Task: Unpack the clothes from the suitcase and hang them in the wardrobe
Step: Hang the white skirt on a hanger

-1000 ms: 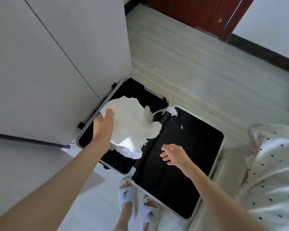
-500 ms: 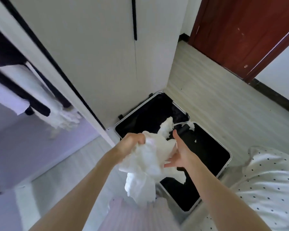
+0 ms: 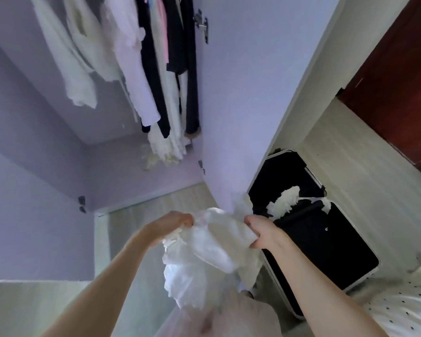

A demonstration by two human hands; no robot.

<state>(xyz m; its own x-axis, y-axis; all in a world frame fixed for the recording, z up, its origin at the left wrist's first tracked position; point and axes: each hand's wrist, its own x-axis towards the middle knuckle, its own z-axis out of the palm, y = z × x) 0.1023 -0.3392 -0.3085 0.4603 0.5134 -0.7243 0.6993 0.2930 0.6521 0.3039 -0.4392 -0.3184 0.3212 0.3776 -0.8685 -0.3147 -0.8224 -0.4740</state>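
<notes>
I hold a crumpled white garment (image 3: 204, 259) up in front of me with both hands. My left hand (image 3: 170, 226) grips its left top edge and my right hand (image 3: 263, 233) grips its right top edge; the cloth hangs down between them. The black suitcase (image 3: 326, 244) lies open on the floor to the right, with another white piece of cloth (image 3: 283, 203) lying across its middle hinge. The wardrobe (image 3: 122, 152) stands open ahead on the left, with several white, pink and black clothes (image 3: 153, 69) hanging inside.
An open wardrobe door (image 3: 243, 98) stands between the wardrobe interior and the suitcase. A dark red room door (image 3: 394, 76) is at the far right. A white dotted bed cover (image 3: 404, 307) lies at the lower right. Pale wood floor (image 3: 365, 181) runs behind the suitcase.
The white garment has come up out of the suitcase. My right hand went from reaching to gripping it. My view swung left and up, so the open wardrobe interior now fills the left.
</notes>
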